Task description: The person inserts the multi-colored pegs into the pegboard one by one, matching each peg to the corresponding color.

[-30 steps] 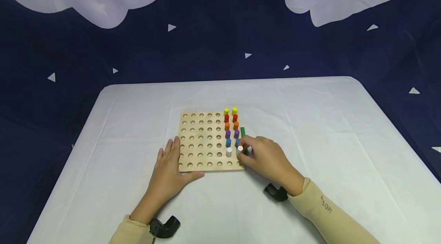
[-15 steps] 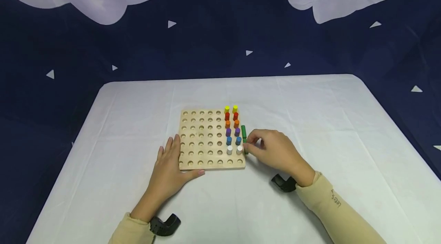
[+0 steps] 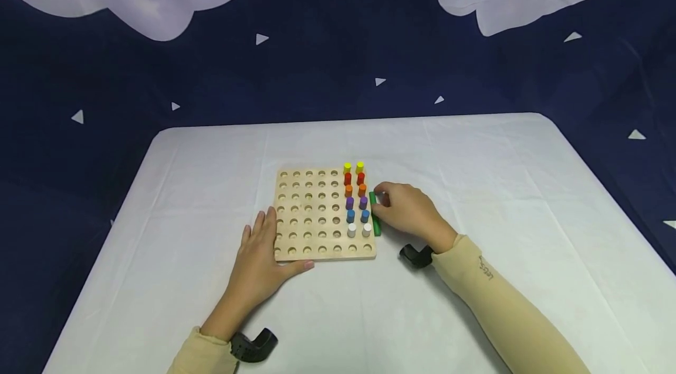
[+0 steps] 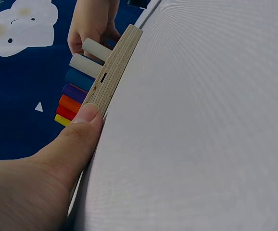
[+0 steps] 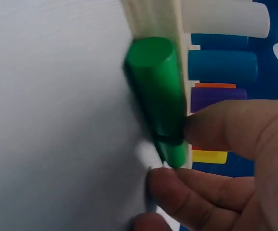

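A wooden pegboard [image 3: 311, 215] lies on the white table, several rows of round holes in its top. Two columns of pegs stand upright along its right side, from yellow pegs [image 3: 360, 167] at the back through red, orange, purple and blue to white pegs [image 3: 367, 230]. Against the board's right edge, green pegs [image 5: 156, 91] lie end to end on the cloth. My right hand [image 3: 406, 209] has its thumb and index finger around the far green peg [image 5: 175, 154]. My left hand [image 3: 259, 268] rests at the board's left edge, thumb [image 4: 88, 115] against the front edge.
White cloth [image 3: 475, 174] covers the table around the board. Behind the table hangs a dark blue backdrop [image 3: 317, 80] with clouds and triangles. Black wrist devices [image 3: 253, 344] sit below both hands.
My right hand has let go of a white peg, which now stands in the right column, and has moved back along the edge to the far green peg. The left hand has stayed put.
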### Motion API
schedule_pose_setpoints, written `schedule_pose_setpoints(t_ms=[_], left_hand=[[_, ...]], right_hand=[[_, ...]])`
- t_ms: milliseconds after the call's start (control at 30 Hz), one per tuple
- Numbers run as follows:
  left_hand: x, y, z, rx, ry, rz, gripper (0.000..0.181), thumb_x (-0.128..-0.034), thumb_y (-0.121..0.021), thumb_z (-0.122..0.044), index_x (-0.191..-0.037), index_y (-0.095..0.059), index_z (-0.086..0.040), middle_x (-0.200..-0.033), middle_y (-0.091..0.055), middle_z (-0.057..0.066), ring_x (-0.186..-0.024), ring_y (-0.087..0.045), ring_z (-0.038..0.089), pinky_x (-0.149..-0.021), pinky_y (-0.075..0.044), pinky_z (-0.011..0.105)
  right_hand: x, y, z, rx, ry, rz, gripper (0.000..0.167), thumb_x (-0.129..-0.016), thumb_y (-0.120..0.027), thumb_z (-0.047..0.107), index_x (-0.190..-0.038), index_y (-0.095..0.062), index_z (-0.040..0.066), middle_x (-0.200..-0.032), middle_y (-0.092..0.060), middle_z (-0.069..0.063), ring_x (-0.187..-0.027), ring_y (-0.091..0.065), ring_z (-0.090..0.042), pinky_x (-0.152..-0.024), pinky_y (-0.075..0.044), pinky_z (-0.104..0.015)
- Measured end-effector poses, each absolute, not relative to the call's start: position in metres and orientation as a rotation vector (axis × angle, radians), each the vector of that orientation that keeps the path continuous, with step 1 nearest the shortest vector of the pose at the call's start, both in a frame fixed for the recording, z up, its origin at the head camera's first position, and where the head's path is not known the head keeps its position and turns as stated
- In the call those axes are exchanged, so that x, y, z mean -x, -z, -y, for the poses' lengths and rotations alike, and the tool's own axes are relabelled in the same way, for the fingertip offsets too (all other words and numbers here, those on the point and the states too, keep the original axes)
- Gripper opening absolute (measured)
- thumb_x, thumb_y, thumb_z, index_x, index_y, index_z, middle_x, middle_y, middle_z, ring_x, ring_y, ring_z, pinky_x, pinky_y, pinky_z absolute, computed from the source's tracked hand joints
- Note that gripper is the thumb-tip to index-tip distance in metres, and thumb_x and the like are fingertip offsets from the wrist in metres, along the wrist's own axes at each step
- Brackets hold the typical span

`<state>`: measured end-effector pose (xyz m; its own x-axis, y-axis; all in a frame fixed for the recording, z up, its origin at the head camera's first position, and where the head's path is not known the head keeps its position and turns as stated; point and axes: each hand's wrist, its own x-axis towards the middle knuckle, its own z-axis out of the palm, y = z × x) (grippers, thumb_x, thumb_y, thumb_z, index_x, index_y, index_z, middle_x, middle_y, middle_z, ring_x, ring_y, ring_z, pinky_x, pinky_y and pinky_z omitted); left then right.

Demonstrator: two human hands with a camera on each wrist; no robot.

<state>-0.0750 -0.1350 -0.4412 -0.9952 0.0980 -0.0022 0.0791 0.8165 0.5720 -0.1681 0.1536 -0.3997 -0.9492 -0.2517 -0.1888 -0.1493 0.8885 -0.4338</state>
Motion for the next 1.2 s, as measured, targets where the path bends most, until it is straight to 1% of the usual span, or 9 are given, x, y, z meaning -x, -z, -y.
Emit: schedule_pose_setpoints(t_ms=[100,167,300,467,700,833,1067,1200], left_hand=[[0.075,0.441,0.135,-0.141,-0.93,-2.968,0.134,-0.0646,-0.083,-0.064,-0.158,-0.012,0.002,-0.165,-0.017,0.021,-0.154,-0.01,0.038,-0.125,-0.004,0.056],[0.075,0.441,0.135,-0.138,-0.935,-2.97,0.134,-0.0646,-0.083,-0.064,-0.158,-0.012,0.002,-0.164,-0.017,0.021,-0.154,-0.011,0.038,-0.125,-0.004,0.056],[0.074,0.442,0.135,-0.134,-0.934,-2.967,0.134,-0.0648,-0.083,-0.065,-0.157,-0.013,0.002,-0.164,-0.018,0.021,-0.154,-0.011,0.038,-0.125,-0.004,0.056],[0.074,0.442,0.135,-0.139,-0.925,-2.964,0.134,-0.0653,-0.082,-0.065,-0.158,-0.012,0.002,-0.165,-0.017,0.02,-0.154,-0.011,0.038,-0.125,-0.005,0.056],[0.073,0.441,0.135,-0.135,-0.921,-2.964,0.134,-0.0645,-0.083,-0.064,-0.158,-0.013,0.002,-0.165,-0.018,0.02,-0.154,-0.012,0.037,-0.125,-0.005,0.055],[0.072,0.441,0.135,-0.129,-0.928,-2.962,0.134,-0.0644,-0.084,-0.064,-0.157,-0.013,0.002,-0.164,-0.018,0.02,-0.154,-0.012,0.038,-0.125,-0.005,0.056],[0.072,0.441,0.135,-0.133,-0.925,-2.967,0.134,-0.0643,-0.083,-0.064,-0.157,-0.014,0.003,-0.164,-0.019,0.021,-0.154,-0.012,0.039,-0.125,-0.005,0.056],[0.074,0.44,0.135,-0.137,-0.922,-2.968,0.133,-0.0647,-0.083,-0.064,-0.157,-0.014,0.002,-0.164,-0.018,0.02,-0.154,-0.012,0.038,-0.125,-0.005,0.056]], right_hand=[[0.17,0.395,-0.151,0.292,0.567,-2.818,0.041,-0.089,-0.067,0.03,-0.124,-0.066,0.008,-0.085,-0.065,-0.001,-0.072,-0.056,-0.018,-0.061,-0.043,-0.029],[0.172,0.394,-0.15,0.284,0.554,-2.828,0.04,-0.088,-0.068,0.027,-0.123,-0.066,0.007,-0.082,-0.064,-0.001,-0.071,-0.056,-0.018,-0.06,-0.043,-0.029],[0.174,0.395,-0.151,0.273,0.563,-2.852,0.039,-0.087,-0.067,0.021,-0.124,-0.065,0.007,-0.076,-0.06,-0.001,-0.068,-0.054,-0.019,-0.056,-0.039,-0.028],[0.171,0.401,-0.16,0.287,0.617,-2.88,0.038,-0.086,-0.065,0.021,-0.122,-0.066,0.01,-0.071,-0.057,-0.001,-0.063,-0.05,-0.018,-0.053,-0.034,-0.027],[0.164,0.407,-0.175,0.251,0.76,-2.973,0.03,-0.084,-0.068,0.023,-0.112,-0.06,0.015,-0.079,-0.063,0.001,-0.06,-0.053,-0.015,-0.053,-0.04,-0.027],[0.16,0.404,-0.178,0.245,0.831,-3.007,0.027,-0.083,-0.07,0.023,-0.106,-0.057,0.018,-0.084,-0.067,0.003,-0.058,-0.052,-0.015,-0.051,-0.04,-0.028],[0.149,0.394,-0.18,0.287,0.887,-3.001,0.027,-0.085,-0.073,0.024,-0.107,-0.058,0.021,-0.095,-0.073,0.004,-0.049,-0.041,-0.014,-0.049,-0.033,-0.029],[0.141,0.388,-0.18,0.35,0.922,-3.006,0.027,-0.085,-0.074,0.023,-0.107,-0.059,0.022,-0.096,-0.074,0.006,-0.048,-0.044,-0.012,-0.047,-0.035,-0.027]])
